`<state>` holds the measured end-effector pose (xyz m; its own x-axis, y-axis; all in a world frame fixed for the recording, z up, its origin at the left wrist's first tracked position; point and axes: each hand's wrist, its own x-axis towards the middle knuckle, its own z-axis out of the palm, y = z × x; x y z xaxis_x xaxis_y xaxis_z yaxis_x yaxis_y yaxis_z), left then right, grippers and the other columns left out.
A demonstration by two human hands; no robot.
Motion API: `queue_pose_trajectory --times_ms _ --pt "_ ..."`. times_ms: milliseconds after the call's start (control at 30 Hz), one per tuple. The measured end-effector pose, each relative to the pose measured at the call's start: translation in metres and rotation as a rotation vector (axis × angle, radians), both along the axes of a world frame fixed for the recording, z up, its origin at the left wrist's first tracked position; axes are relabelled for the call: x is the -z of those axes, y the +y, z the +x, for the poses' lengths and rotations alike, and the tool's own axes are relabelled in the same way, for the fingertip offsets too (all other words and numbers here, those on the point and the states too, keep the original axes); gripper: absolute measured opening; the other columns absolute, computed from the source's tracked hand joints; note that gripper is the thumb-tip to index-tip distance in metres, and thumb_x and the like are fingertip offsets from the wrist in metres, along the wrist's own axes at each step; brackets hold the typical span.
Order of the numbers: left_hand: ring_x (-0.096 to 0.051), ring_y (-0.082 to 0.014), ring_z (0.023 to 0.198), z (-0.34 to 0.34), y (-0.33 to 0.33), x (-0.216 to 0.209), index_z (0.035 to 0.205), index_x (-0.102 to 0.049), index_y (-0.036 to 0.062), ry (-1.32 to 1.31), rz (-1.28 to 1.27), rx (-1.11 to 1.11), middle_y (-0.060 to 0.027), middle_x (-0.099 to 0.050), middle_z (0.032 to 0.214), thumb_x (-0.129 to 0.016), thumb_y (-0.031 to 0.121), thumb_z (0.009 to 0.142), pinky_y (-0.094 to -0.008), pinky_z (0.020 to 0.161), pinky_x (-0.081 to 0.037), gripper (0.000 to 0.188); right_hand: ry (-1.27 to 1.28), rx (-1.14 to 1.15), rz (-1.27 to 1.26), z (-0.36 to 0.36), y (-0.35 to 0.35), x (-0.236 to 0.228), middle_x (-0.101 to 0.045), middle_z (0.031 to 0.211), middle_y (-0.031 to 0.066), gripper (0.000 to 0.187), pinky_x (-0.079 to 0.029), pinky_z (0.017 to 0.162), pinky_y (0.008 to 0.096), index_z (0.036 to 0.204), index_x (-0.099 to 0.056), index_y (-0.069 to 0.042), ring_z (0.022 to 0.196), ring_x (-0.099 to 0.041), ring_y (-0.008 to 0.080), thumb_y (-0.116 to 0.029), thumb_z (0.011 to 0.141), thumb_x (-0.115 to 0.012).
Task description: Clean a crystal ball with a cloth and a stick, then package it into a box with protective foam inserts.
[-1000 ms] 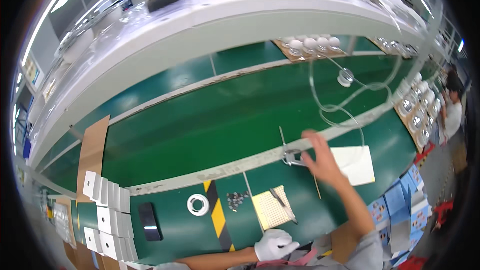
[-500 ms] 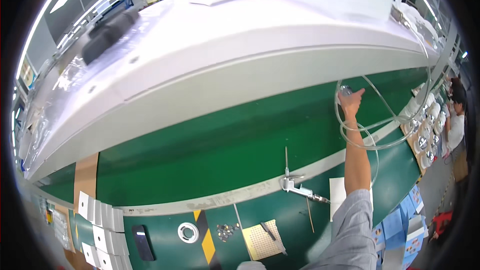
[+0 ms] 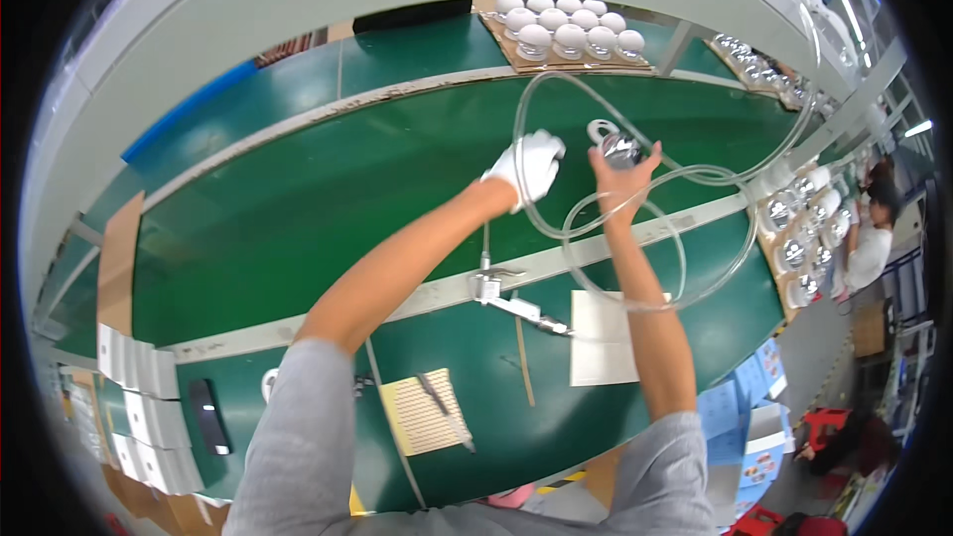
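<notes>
My right hand (image 3: 623,182), bare, is out over the green belt with a shiny silver rounded part (image 3: 622,148) between thumb and fingers. A white ring (image 3: 602,130) shows just beyond that part; whether the two touch I cannot tell. To the left, my left hand (image 3: 534,169) wears a white glove, its fingers loosely bent and apart, with nothing seen in them. Loops of clear tubing (image 3: 655,308) hang in front of both hands. Nearer me, an air gun (image 3: 488,287) with a thin nozzle lies across the belt's pale edge.
A board of white globes (image 3: 570,35) stands beyond the belt, and clear and silver globes (image 3: 794,248) at right. White boxes (image 3: 149,417), a phone-like dark object (image 3: 207,417), a yellow dotted sheet (image 3: 427,412), a white pad (image 3: 601,347) and blue boxes (image 3: 740,397) line the bench.
The view has dropped, showing more bench and the far globes. My gloved left hand has come into view over the belt. The silver part is now near the white ring, still in my right hand.
</notes>
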<state>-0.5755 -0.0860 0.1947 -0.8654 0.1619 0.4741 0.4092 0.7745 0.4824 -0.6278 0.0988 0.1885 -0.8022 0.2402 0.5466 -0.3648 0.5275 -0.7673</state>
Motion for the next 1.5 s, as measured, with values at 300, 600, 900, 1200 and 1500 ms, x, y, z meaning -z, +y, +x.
queue_pose_trajectory --times_ms 300,600,900,1200,1500 --pt "-0.071 -0.0299 0.101 -0.103 0.064 0.031 0.1 -0.078 0.0181 -0.254 -0.295 -0.151 -0.0095 -0.075 0.103 -0.069 0.047 0.082 -0.0481 0.088 -0.054 0.035 -0.215 -0.103 0.097 0.044 0.053 0.009 -0.053 0.132 0.0305 0.121 -0.044 0.104 0.0394 0.153 -0.02 0.009 0.117 -0.059 0.0373 -0.033 0.066 -0.092" --pt "-0.063 -0.0325 0.121 -0.07 0.026 0.016 0.123 -0.069 0.0098 -0.642 -0.096 -0.435 -0.0178 -0.065 0.129 -0.086 0.033 0.068 -0.0394 0.096 -0.056 0.062 -0.243 -0.162 0.16 0.021 0.037 0.011 -0.055 0.132 0.028 0.126 -0.044 0.102 0.035 0.152 -0.023 0.009 0.114 -0.06 0.0345 -0.042 0.061 -0.094" --pt "-0.069 -0.0349 0.106 0.042 -0.041 -0.026 0.112 -0.072 0.0121 -0.215 0.102 -0.357 -0.0157 -0.072 0.113 -0.079 0.021 0.07 -0.0412 0.092 -0.055 0.043 -0.809 -0.627 -0.276 0.109 -0.042 -0.028 -0.067 0.114 0.0072 0.066 -0.048 0.088 0.0353 0.125 -0.062 -0.005 0.104 -0.062 0.0187 -0.039 0.075 -0.086" --pt "-0.062 -0.017 0.106 0.475 -0.002 -0.003 0.121 -0.063 0.0036 -0.456 0.761 -0.425 -0.0101 -0.061 0.123 -0.07 -0.003 0.082 -0.0308 0.09 -0.052 0.039 -0.539 -1.058 -0.058 0.334 -0.028 -0.038 -0.059 0.131 0.0137 0.113 -0.047 0.103 0.0363 0.156 -0.024 -0.003 0.114 -0.061 0.0224 -0.009 0.065 -0.09" --pt "-0.048 -0.0313 0.133 0.5 -0.009 0.016 0.153 -0.021 -0.0043 -0.378 0.176 -0.329 -0.017 -0.051 0.139 -0.084 0.02 0.07 -0.0517 0.121 -0.022 0.107 -0.145 -1.211 0.519 0.425 -0.036 -0.003 -0.062 0.128 0.0164 0.118 -0.043 0.096 0.045 0.153 -0.028 0.001 0.113 -0.057 0.036 -0.014 0.058 -0.095"
